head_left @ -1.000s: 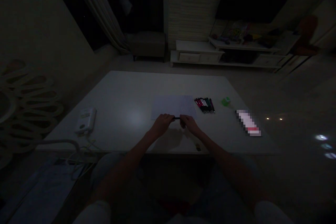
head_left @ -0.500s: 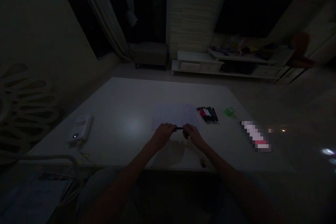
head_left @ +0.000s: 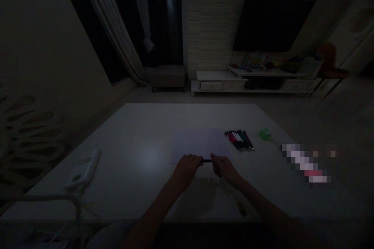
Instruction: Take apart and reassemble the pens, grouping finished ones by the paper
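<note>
A dark, slim pen (head_left: 207,160) lies level between my two hands, over the near edge of a sheet of paper (head_left: 191,142). My left hand (head_left: 187,168) is closed round its left end, and my right hand (head_left: 224,167) pinches the right end. Only the short middle stretch of the pen shows; the fingers cover the rest. The right part of the paper carries faint lines of writing. Just beyond my right hand, several pens (head_left: 239,141) in red, white, green and black lie side by side on the white table (head_left: 140,128).
A small green object (head_left: 265,134) stands right of the pens. Farther right lies a blurred-out, bright flat object (head_left: 304,163). A white box-like device (head_left: 83,169) with a cable sits at left. One small dark object (head_left: 242,209) lies near the table's front edge.
The camera view has tilted upward, so the table and hands appear lower. Both hands keep their hold on the pen, with little other visible change.
</note>
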`<act>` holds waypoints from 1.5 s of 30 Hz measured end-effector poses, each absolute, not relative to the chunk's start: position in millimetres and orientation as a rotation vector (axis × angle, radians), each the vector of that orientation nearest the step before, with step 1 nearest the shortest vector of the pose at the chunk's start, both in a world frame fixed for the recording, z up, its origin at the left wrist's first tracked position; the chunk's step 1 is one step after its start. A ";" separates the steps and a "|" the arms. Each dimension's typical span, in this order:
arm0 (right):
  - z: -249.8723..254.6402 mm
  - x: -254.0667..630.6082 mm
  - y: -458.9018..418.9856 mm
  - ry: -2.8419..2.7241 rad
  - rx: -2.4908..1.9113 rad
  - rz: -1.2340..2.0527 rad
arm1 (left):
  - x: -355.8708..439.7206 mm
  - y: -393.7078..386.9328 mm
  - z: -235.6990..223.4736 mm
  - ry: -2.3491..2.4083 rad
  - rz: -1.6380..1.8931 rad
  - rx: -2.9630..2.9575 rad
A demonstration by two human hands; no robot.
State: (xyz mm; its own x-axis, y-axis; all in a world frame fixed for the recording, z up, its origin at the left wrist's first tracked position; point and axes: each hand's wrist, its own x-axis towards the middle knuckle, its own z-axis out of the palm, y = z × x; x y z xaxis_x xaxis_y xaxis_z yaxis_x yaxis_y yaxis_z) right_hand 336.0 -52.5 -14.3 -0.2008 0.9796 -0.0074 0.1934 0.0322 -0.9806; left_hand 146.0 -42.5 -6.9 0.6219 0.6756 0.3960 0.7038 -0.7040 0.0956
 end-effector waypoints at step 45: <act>15.7 402.6 -12.1 -0.790 -0.854 1.465 | 156.3 -52.0 -39.5 -1.364 -0.327 -2.910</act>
State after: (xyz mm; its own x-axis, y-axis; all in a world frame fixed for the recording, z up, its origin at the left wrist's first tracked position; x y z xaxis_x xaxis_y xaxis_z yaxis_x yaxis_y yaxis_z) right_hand 402.6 -12.1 15.7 -0.0249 0.9979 -0.0597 -0.4985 -0.0641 -0.8645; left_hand 156.3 -52.0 -39.5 0.6237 0.7681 0.1447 0.7502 -0.6403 0.1650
